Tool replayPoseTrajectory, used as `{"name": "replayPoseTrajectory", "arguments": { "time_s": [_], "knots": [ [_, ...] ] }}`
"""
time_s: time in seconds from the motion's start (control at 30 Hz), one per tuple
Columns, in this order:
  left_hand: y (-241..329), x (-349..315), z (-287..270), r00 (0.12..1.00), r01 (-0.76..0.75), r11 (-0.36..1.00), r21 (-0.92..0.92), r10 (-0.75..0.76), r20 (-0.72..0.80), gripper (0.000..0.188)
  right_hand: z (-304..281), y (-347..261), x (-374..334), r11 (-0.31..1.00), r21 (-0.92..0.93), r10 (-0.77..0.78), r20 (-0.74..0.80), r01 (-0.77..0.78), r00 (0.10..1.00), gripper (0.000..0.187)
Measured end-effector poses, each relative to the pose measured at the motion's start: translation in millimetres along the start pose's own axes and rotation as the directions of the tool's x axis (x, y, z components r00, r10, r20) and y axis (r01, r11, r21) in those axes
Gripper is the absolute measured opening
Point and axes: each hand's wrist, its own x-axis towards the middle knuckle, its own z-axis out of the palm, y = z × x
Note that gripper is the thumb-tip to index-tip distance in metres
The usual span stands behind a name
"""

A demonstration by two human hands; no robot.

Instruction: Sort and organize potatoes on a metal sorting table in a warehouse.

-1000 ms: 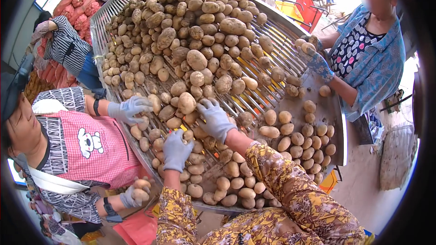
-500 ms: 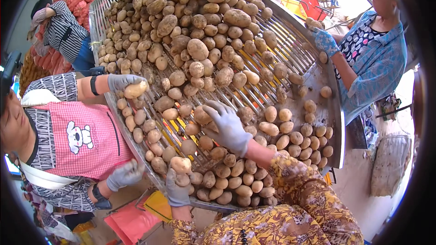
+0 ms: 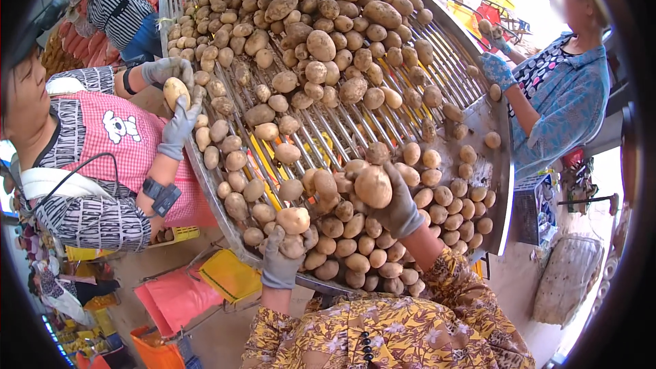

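Table of slatted grey metal [image 3: 486, 123] fills the middle, and a heap of earthy brown potatoes [image 3: 321, 44] covers its far half! At left, a co-worker in a pink checked apron [image 3: 126, 137]; at right, a co-worker in a blue patterned shirt [image 3: 564, 96]. Now the person's forearms, both in yellow-and-brown floral sleeves [image 3: 454, 283], rising from below. Right hand, grey-gloved [image 3: 402, 212]: arm angled up and leftward, fingers curled round the right side of a big, round, pale-tan potato [image 3: 374, 186], gripped over the table's near half. Left hand, grey-gloved [image 3: 280, 266]: upright at the near edge, fingers cupped upward, grasping a smaller tan potato [image 3: 292, 246], with a pale yellowish potato [image 3: 293, 220] directly above it!
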Motion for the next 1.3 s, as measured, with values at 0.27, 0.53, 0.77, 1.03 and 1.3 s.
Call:
{"name": "replayPoseTrajectory", "arguments": {
  "time_s": [0.27, 0.53, 0.77, 1.03, 1.3],
  "knots": [
    [-16, -84, -17, 0.994, 0.107, 0.802, 0.588, -0.067, -0.089, 0.042, -18, 114, -67, 0.757, -0.633, 0.280, 0.095, -0.159, 0.955, 0.052],
    [63, -172, -120, 0.877, -0.120, 0.957, 0.264, 0.227, -0.424, 0.039, 65, 256, -41, 0.560, -0.750, 0.563, 0.032, -0.352, 0.826, 0.061],
    [82, -178, -142, 0.464, -0.063, 0.329, 0.942, 0.846, -0.264, 0.039, 53, 126, 14, -0.530, -0.702, -0.231, 0.659, 0.476, 0.716, 0.047],
    [16, 38, 2, 0.792, -0.243, -0.302, 0.922, 0.486, 0.368, 0.053, 5, 44, 45, -0.580, -0.702, -0.222, 0.624, 0.413, 0.749, 0.052],
    [52, 166, 26, 0.882, -0.137, -0.584, 0.800, 0.296, 0.367, 0.051, 1, 53, 13, -0.481, -0.721, -0.173, 0.636, 0.498, 0.752, 0.051]
  ]
}}
